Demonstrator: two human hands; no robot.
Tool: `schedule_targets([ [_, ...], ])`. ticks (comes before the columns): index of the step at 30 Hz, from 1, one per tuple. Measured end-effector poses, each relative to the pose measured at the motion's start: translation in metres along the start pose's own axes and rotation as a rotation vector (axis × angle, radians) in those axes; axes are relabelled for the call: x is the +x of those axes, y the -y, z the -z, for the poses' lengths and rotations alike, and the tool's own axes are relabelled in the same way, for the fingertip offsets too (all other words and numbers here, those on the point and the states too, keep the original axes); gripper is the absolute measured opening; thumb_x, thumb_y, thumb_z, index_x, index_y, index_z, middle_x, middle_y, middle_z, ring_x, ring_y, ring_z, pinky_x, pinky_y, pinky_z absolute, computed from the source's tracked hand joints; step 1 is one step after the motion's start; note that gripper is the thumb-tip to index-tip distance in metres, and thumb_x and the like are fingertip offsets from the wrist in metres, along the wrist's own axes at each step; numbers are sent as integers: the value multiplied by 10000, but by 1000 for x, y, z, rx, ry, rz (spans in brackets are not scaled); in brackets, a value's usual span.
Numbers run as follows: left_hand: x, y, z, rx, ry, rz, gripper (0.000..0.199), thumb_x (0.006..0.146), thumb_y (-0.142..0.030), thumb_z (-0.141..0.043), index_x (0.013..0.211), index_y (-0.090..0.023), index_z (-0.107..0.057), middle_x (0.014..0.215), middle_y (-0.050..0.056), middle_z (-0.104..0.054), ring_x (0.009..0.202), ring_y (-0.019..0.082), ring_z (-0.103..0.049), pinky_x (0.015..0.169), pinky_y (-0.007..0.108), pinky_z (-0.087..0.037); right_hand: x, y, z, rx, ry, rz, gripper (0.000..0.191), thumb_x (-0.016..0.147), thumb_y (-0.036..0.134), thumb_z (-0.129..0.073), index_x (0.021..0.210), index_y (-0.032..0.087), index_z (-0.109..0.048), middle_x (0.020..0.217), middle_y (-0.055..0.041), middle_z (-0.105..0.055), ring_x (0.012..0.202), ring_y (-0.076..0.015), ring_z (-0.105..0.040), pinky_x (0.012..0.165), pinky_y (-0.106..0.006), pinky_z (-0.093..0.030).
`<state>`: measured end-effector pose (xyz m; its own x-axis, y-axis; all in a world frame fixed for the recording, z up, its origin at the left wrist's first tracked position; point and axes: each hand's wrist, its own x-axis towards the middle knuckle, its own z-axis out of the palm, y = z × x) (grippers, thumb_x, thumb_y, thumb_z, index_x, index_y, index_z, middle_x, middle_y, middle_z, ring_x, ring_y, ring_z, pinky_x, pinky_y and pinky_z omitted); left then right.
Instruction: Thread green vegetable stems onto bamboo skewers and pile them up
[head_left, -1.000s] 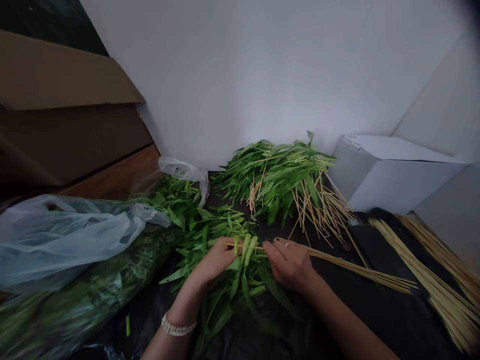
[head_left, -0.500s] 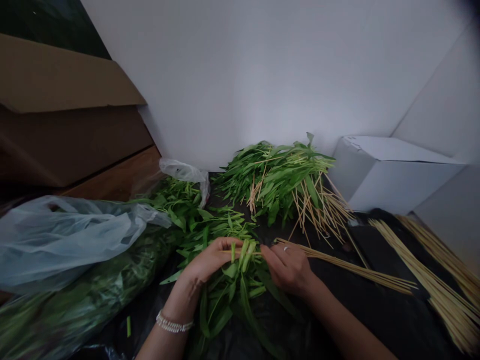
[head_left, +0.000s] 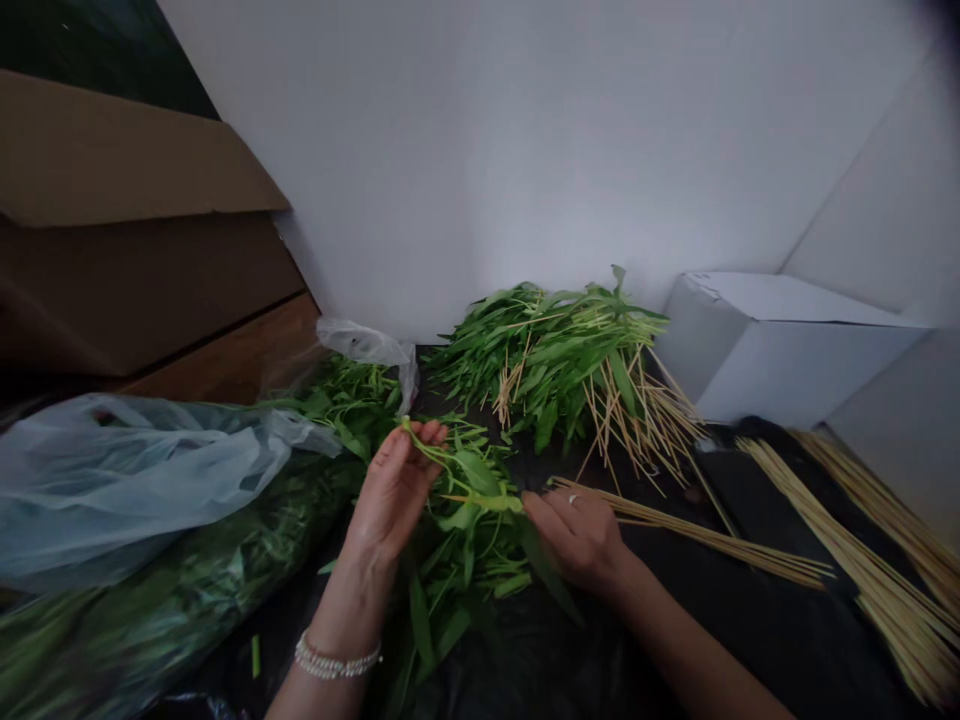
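Note:
Low in the middle, my right hand point(head_left: 574, 530) is closed on a thin bamboo skewer, whose pointed end point(head_left: 451, 497) sticks out to the left. Pale green stems point(head_left: 491, 502) are threaded on it beside my fingers, and their leaves hang down. My left hand point(head_left: 397, 485), slightly raised, pinches the end of a leafy green stem point(head_left: 427, 448) between thumb and fingers. Beneath both hands lie loose leafy greens point(head_left: 461, 570). A bundle of bamboo skewers point(head_left: 720, 540) lies behind and right of my right hand.
At the back, a heap of skewered greens point(head_left: 555, 350) rests near the wall. Plastic bags point(head_left: 150, 480) of greens are at left, below a cardboard box point(head_left: 135, 160). To the right stand a white box point(head_left: 787, 350) and more skewers point(head_left: 847, 540) on the black surface point(head_left: 675, 640).
My left hand has moved up and left from the skewered stems, drawing a stem end with it. The stems on the skewer have tipped from upright to sideways. My right hand has barely moved.

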<state>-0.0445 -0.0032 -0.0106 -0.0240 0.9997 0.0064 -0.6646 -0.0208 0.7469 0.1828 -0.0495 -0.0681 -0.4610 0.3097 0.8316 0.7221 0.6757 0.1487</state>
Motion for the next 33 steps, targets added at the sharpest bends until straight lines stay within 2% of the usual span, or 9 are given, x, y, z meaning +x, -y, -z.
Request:
schedule_targets([
  [3,-1,-18,-3,-74,-36,-112,216,688,-342,-824,841,-232,-717,840,-24,-759,852,154,-705,808,279,-557,0,0,-1,0,1,-1,212,873,116,-478,1060,100,-578,647,-5,-549,574,-139,-491,545,-294,-330],
  [5,-3,-28,-6,-30,-71,-262,219,690,-368,-817,848,-248,-723,770,-52,-746,767,120,-696,797,253,-553,0,0,-1,-2,-9,-11,219,869,101,-469,1061,98,-573,646,-7,-554,573,-140,-494,537,-296,-323],
  [7,-7,-32,-8,162,-116,-435,226,695,-378,-809,863,-245,-739,749,-51,-743,749,111,-686,818,243,-540,0,0,-2,4,-28,-32,235,862,82,-450,1065,100,-568,637,-4,-553,565,-140,-489,529,-296,-317],
  [9,-11,-28,-8,452,-147,-502,228,692,-353,-808,871,-221,-760,779,-18,-759,790,137,-690,837,254,-529,0,0,-2,5,-28,-62,249,862,70,-431,1066,102,-569,634,-5,-554,563,-139,-487,530,-296,-317],
  [12,-16,-11,-7,714,-125,-364,252,672,-333,-811,875,-187,-779,823,39,-776,841,202,-701,835,302,-531,0,0,-4,-18,0,-103,244,883,77,-421,1067,97,-580,639,-10,-558,563,-138,-483,533,-297,-309],
  [15,-18,9,-3,717,-93,-228,277,679,-359,-798,897,-188,-783,863,62,-779,854,225,-701,826,323,-531,0,0,-5,-38,31,-130,244,901,90,-418,1068,91,-596,631,-7,-546,560,-134,-478,535,-295,-299],
  [18,-17,21,2,695,-79,-170,290,685,-378,-794,909,-195,-785,905,66,-778,859,215,-691,822,306,-520,0,0,-5,-46,57,-156,262,911,100,-404,1072,83,-609,647,-17,-552,577,-135,-493,547,-291,-305],
  [25,-17,26,9,515,4,-67,304,724,-395,-772,953,-195,-777,900,52,-773,869,169,-660,866,265,-468,1,1,-5,-67,91,-198,272,919,102,-401,1067,95,-630,646,-12,-551,562,-129,-498,546,-286,-316],
  [33,-14,26,2,338,-96,-16,329,605,-356,-853,876,-183,-784,772,33,-762,773,146,-646,780,247,-474,-2,0,-7,-70,124,-212,278,922,113,-403,1084,105,-628,661,-13,-566,572,-129,-511,550,-286,-326],
])
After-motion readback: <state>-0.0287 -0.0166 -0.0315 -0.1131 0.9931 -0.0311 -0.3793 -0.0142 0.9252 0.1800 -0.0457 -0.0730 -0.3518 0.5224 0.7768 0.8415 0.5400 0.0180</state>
